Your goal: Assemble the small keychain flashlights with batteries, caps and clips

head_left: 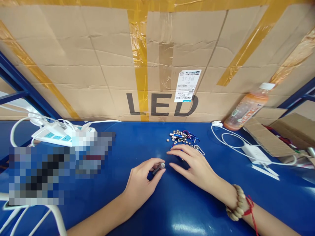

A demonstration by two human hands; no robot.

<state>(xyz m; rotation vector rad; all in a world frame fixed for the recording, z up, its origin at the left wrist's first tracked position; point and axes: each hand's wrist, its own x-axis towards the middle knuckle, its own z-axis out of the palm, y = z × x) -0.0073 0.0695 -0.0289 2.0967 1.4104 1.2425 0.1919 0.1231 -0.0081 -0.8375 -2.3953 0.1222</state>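
Between the thumb and fingers of my left hand is a small dark flashlight, its round silvery end pointing up and right. My right hand hovers just to the right, fingers spread and apart from the flashlight. Beyond its fingertips lies a small pile of button cells. Among them are a blue metal tube and several carabiner clips, some with coloured cords. My right fingers cover the near part of this pile.
A large taped cardboard box stands behind the blue table. At left are a white power strip with cables and a blurred patch. To the right are an orange drink bottle, a white charger and an open carton.
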